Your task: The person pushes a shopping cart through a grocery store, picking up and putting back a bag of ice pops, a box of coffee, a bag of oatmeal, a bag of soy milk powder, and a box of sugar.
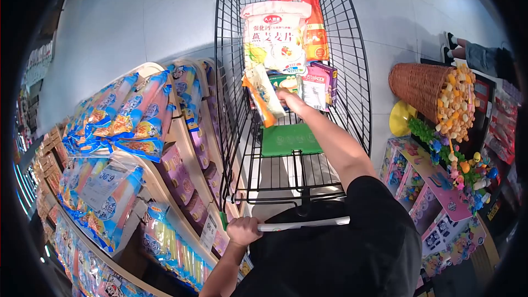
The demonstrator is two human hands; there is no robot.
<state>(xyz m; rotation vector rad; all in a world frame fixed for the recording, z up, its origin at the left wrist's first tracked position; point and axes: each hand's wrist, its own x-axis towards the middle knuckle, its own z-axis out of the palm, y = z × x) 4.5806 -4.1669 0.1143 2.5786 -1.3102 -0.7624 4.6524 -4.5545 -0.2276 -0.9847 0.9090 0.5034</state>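
Note:
My left hand (245, 231) is wrapped around the shopping cart's handle (305, 224) at its left end. Reaching down into the wire cart (360, 71), my right hand (290, 100) grips the right edge of a white and orange package (265, 93), which is tilted; my fingers are partly hidden. Beyond it lies a large bag of oatmeal (278, 36), with a red and orange bag (315, 36) behind its right side. Right of my hand are a pink and white pouch (314, 91) and a purple box (331, 80). A green box (284, 83) is partly covered.
Shelves on the left hold blue-edged bags of colourful sticks (124, 107) close beside the cart. To the right are a wicker basket (421, 88) spilling yellow-orange pieces and a pink display (440, 181). Another person's legs (478, 58) show at the far right. Grey floor (176, 5) lies ahead.

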